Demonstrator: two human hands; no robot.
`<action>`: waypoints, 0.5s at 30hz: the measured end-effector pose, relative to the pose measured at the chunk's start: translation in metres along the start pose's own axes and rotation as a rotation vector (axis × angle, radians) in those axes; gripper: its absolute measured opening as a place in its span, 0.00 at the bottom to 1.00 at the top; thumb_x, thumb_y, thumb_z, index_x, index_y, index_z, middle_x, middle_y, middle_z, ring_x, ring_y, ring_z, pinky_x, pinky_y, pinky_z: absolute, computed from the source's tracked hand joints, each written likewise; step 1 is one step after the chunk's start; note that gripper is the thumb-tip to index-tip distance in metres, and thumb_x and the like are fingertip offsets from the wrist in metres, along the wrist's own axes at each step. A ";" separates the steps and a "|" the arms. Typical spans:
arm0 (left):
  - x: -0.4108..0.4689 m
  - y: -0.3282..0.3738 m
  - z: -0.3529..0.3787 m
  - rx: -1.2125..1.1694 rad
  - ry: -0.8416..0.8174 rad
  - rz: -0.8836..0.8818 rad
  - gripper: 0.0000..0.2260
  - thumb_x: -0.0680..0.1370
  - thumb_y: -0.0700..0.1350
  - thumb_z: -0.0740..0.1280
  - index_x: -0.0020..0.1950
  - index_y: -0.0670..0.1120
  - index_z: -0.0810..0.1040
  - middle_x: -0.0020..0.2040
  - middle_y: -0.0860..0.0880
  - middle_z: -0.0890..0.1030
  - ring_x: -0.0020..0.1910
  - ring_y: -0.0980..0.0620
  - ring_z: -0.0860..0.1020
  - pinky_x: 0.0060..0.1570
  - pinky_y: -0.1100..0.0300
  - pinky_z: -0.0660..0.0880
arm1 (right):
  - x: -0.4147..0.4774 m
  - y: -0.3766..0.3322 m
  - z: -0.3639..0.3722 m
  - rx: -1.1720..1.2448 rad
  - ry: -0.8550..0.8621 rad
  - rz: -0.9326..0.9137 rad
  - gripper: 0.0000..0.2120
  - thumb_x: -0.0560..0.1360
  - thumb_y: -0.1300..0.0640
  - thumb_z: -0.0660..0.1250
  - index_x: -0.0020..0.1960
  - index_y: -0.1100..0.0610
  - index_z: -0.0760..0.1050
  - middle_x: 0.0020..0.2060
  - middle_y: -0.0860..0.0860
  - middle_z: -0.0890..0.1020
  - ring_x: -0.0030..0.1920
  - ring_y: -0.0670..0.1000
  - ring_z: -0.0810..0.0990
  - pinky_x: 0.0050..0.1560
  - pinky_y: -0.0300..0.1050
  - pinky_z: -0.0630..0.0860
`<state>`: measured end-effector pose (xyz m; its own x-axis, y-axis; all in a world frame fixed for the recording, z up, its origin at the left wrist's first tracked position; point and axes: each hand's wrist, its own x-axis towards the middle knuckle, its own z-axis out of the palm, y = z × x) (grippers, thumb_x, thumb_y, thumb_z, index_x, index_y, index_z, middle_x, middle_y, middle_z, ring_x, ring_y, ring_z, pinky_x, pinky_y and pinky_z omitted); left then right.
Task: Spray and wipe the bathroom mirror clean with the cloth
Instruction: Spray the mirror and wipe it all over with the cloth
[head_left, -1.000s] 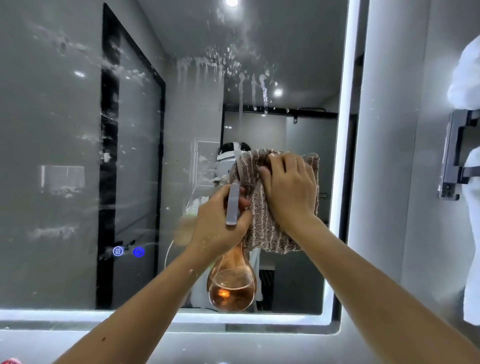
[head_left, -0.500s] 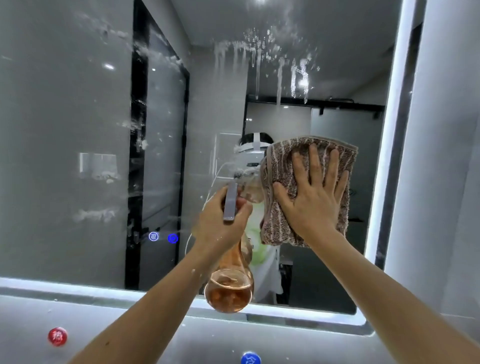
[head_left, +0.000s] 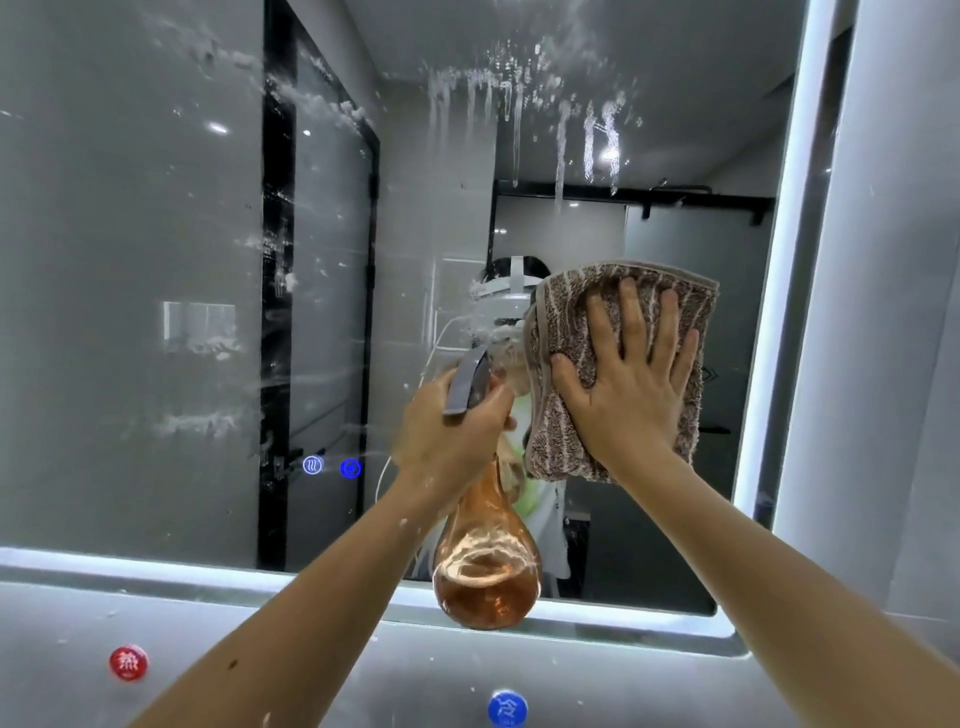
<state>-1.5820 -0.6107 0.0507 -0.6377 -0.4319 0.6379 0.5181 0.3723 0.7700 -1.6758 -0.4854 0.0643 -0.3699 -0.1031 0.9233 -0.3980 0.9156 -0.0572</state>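
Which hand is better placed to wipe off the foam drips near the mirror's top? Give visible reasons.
The right. The right hand lies flat on the cloth, pressing it to the mirror below the drips. The left hand grips the spray bottle and has no cloth.

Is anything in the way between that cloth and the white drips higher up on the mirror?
Nothing visible. The right hand presses the cloth flat on the mirror, and only bare glass lies between it and the drips above. The left hand holds the spray bottle lower and to the left.
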 end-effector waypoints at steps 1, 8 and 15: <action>0.000 0.000 0.000 0.010 0.002 -0.005 0.10 0.73 0.42 0.66 0.31 0.48 0.74 0.20 0.56 0.74 0.23 0.57 0.73 0.32 0.55 0.71 | 0.000 0.000 0.001 0.002 0.018 -0.004 0.34 0.72 0.34 0.40 0.75 0.47 0.49 0.76 0.50 0.47 0.73 0.51 0.37 0.70 0.52 0.33; -0.001 0.004 -0.004 0.054 -0.055 0.032 0.08 0.72 0.40 0.66 0.33 0.44 0.73 0.28 0.49 0.73 0.29 0.50 0.70 0.31 0.60 0.68 | 0.000 0.001 0.002 -0.013 0.031 -0.006 0.34 0.72 0.34 0.40 0.75 0.48 0.50 0.76 0.51 0.49 0.73 0.52 0.39 0.69 0.53 0.33; 0.001 0.003 -0.005 -0.020 -0.072 -0.002 0.07 0.72 0.39 0.65 0.33 0.44 0.75 0.27 0.49 0.74 0.25 0.55 0.71 0.28 0.61 0.66 | -0.001 0.001 0.001 -0.001 0.014 -0.002 0.34 0.72 0.34 0.39 0.75 0.47 0.47 0.76 0.50 0.47 0.73 0.52 0.38 0.70 0.53 0.33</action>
<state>-1.5780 -0.6138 0.0537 -0.6779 -0.3717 0.6343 0.5277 0.3547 0.7718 -1.6764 -0.4849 0.0630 -0.3569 -0.0998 0.9288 -0.3985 0.9155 -0.0547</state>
